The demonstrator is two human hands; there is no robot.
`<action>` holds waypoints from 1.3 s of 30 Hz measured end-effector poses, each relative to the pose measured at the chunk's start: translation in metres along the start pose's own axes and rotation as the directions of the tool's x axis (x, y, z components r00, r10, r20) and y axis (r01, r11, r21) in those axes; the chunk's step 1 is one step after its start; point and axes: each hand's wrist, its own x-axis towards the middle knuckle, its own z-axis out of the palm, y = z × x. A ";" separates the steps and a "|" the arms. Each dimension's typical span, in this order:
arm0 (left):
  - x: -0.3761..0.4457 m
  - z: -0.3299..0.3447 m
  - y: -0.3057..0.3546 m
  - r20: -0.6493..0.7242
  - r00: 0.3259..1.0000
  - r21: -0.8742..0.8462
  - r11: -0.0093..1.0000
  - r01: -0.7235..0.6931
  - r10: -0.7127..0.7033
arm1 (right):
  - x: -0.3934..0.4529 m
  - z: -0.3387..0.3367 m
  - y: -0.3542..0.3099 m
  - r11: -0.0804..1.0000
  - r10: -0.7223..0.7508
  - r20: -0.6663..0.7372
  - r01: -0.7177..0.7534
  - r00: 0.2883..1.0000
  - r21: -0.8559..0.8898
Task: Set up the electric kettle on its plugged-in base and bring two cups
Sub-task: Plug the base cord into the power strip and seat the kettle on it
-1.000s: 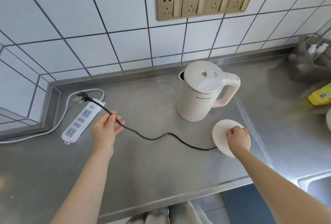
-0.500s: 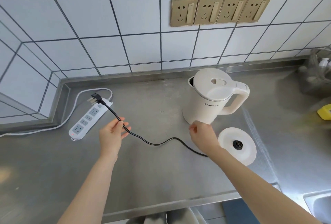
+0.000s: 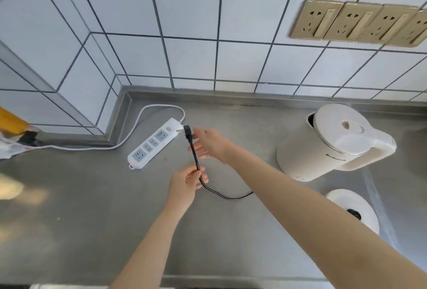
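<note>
A cream electric kettle (image 3: 330, 143) stands on the steel counter (image 3: 69, 219) at the right, off its base. The round white base (image 3: 353, 210) lies in front of it with its black connector facing up. A black cord (image 3: 221, 195) runs from the base leftward to a black plug (image 3: 187, 132). My right hand (image 3: 208, 143) pinches the plug just beside the top end of a white power strip (image 3: 152, 144). My left hand (image 3: 188, 182) pinches the cord a little below. No cups are in view.
Several gold wall sockets (image 3: 355, 23) sit on the white tiled wall at the upper right. The strip's white cable (image 3: 129, 136) loops off to the left. A yellow-orange object (image 3: 11, 122) and a crumpled bag lie at the far left.
My right hand left the base area and crossed left to take the plug. The plug is lifted off the strip's end. My view swung left, so the kettle sits further right.
</note>
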 end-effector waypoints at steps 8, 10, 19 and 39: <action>0.032 -0.042 -0.009 0.107 0.989 0.017 0.995 0.099 -0.101 | 0.052 0.042 -0.005 0.970 0.098 0.144 -0.127 0.985 0.209; 0.046 -0.055 -0.009 0.042 0.996 0.058 0.995 0.077 -0.079 | 0.063 0.049 -0.006 0.977 0.072 0.102 -0.090 0.992 0.194; 0.104 -0.112 -0.014 -0.266 0.928 0.622 0.782 -0.043 0.262 | 0.104 0.068 -0.001 0.985 0.081 -0.016 -0.077 0.997 0.151; 0.112 -0.112 -0.033 -0.198 0.931 0.684 0.724 -0.092 0.306 | 0.135 0.074 -0.008 0.993 0.118 -0.053 -0.118 0.992 0.002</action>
